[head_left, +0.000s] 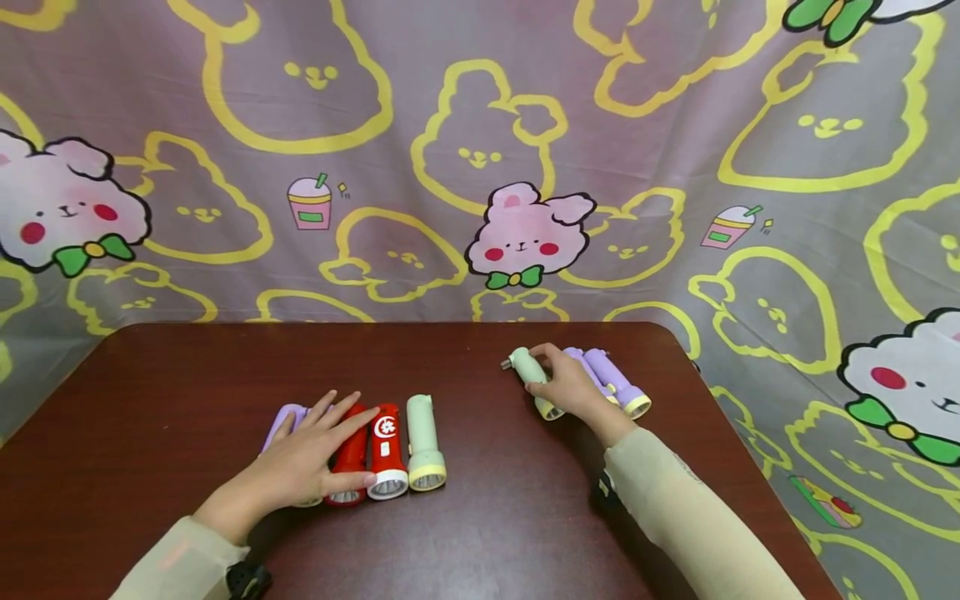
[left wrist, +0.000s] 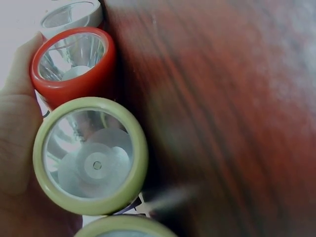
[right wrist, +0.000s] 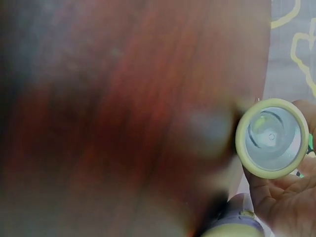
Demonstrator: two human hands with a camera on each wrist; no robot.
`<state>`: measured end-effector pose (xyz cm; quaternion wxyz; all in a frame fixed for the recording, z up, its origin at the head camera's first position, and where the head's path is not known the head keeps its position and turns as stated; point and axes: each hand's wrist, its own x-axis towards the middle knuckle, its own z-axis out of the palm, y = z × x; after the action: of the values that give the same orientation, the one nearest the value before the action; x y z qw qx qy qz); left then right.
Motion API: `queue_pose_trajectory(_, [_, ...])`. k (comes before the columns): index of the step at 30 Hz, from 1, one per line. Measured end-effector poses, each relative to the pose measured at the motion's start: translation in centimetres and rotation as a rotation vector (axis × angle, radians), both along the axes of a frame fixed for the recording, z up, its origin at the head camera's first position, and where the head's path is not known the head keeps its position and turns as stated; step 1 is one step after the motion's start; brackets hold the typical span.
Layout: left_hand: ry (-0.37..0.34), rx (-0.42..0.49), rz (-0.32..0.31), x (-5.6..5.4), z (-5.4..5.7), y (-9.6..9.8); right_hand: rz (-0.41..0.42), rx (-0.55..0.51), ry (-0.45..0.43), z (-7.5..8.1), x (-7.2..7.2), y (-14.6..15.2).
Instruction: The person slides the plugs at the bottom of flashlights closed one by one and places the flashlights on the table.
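My left hand [head_left: 296, 467] lies with spread fingers across a row of flashlights on the left. Under and beside it are a purple flashlight [head_left: 279, 423], a red flashlight [head_left: 351, 454] and a red flashlight with a white rim [head_left: 386, 446]. In the left wrist view a cream-rimmed flashlight head [left wrist: 91, 207] faces the camera. At the row's right end lies a pale green flashlight [head_left: 423, 429]. My right hand [head_left: 566, 385] grips another pale green flashlight [head_left: 528, 367] between thumb and fingers; metal prongs stick out of its tail. In the right wrist view its lens [right wrist: 271, 138] shows.
Two purple flashlights [head_left: 617, 379] lie just right of my right hand, one partly hidden by it. The dark brown table [head_left: 487, 517] ends at a patterned curtain [head_left: 420, 192] behind and on the right side.
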<state>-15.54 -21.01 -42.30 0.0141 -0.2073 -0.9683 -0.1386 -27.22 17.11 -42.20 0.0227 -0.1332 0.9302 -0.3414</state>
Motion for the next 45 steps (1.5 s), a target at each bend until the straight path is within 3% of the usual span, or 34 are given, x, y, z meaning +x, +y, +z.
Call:
queue_pose_trajectory(21, [-0.014, 0.007, -0.002, -0.1, 0.0, 0.1, -0.024, -0.069, 0.009, 0.3, 0.8, 0.4])
queue_pose_trajectory(45, [-0.033, 0.008, 0.001, -0.1, -0.3, 0.0, -0.047, -0.189, 0.055, 1.2, 3.4, 0.8])
